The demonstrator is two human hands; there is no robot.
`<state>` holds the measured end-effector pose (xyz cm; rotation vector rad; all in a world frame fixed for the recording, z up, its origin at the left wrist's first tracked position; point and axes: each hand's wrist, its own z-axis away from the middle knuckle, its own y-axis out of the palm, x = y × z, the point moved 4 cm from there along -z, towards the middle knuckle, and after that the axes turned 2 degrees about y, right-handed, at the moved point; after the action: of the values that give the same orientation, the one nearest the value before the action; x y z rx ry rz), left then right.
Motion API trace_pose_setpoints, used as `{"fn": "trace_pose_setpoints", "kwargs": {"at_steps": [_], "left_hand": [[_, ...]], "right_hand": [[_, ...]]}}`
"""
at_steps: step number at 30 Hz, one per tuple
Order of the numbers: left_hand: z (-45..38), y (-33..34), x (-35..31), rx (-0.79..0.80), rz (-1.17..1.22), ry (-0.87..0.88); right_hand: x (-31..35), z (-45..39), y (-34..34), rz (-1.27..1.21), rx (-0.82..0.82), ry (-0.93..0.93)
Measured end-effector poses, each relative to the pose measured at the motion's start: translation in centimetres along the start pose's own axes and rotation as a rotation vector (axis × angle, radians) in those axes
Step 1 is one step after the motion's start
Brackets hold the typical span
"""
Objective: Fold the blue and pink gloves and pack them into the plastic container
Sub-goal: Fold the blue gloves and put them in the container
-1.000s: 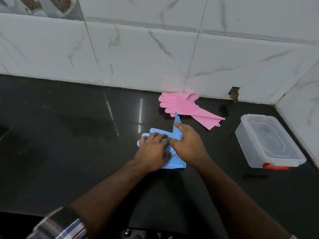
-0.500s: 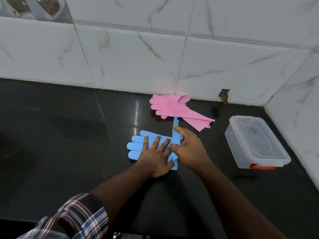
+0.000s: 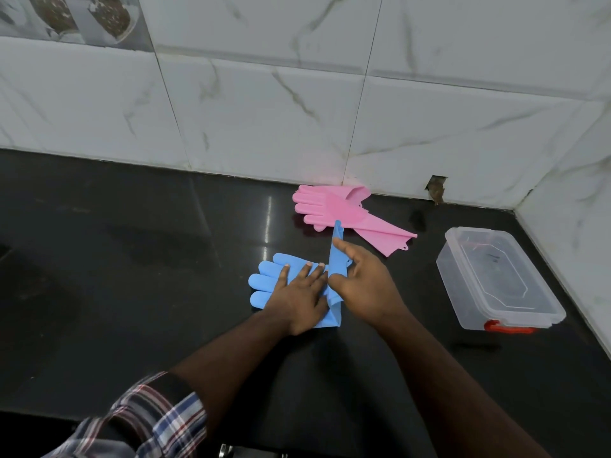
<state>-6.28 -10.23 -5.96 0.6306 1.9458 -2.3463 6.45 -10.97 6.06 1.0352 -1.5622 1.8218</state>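
Observation:
A blue glove [image 3: 267,282] lies on the black counter [image 3: 132,276] with its fingers pointing left. My left hand [image 3: 299,300] presses flat on its palm with straight fingers. My right hand [image 3: 362,285] pinches the glove's cuff part, which stands up as a raised flap [image 3: 336,256] between thumb and forefinger. The pink gloves [image 3: 334,209] lie stacked behind, near the wall, cuff stretching right. A clear plastic container [image 3: 496,279] with its lid on and a red latch sits to the right.
White marble tiles form the wall [image 3: 297,110] behind and on the right side, meeting at a corner. A small hole [image 3: 436,188] shows at the wall's base. A plaid sleeve [image 3: 148,414] covers my left forearm.
My left hand's fingers have spread flat, uncovering the blue glove's fingers. The right hand keeps holding the cuff flap upright. The view has shifted a little to the right.

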Motion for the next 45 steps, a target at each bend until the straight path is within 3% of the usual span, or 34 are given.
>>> {"fn": "trace_pose_setpoints", "kwargs": {"at_steps": [3, 4, 7, 10, 12, 23, 30, 38, 40, 42, 45], "left_hand": [[0.6, -2.6, 1.4, -0.198, 0.473, -0.028], [1.2, -3.6, 2.3, -0.293, 0.535, -0.079], [4.2, -5.4, 6.3, -0.550, 0.426, -0.310], [6.5, -4.4, 9.6, -0.366, 0.455, -0.504], [6.9, -3.2, 10.1, -0.245, 0.603, -0.506], [6.8, -2.4, 10.3, -0.366, 0.731, -0.483], [6.9, -2.6, 10.1, -0.393, 0.722, -0.479], [7.1, -3.2, 10.6, -0.404, 0.812, -0.469], [7.3, -4.1, 10.4, -0.486, 0.741, -0.520], [7.4, -5.3, 9.7, -0.672, 0.600, -0.514], [6.1, -6.7, 6.1, -0.775, 0.546, -0.270]], "right_hand": [[0.2, -0.1, -0.1, 0.021, -0.010, 0.008], [0.3, -0.1, -0.1, 0.037, -0.008, 0.010], [0.8, -0.2, 0.3, 0.091, 0.020, 0.004], [1.6, -0.2, 1.1, 0.168, 0.054, -0.021], [2.2, -0.3, 2.3, 0.235, 0.087, -0.035], [2.6, -1.4, 12.7, 0.547, 0.276, -0.083], [2.6, -2.4, 14.2, 0.537, 0.242, -0.077], [0.8, -1.5, 14.9, 0.419, 0.370, -0.056], [0.4, -1.3, 14.4, 0.346, 0.366, -0.052], [0.3, -1.2, 14.0, 0.316, 0.351, -0.072], [0.1, -1.1, 13.7, 0.194, 0.360, -0.125]]}}
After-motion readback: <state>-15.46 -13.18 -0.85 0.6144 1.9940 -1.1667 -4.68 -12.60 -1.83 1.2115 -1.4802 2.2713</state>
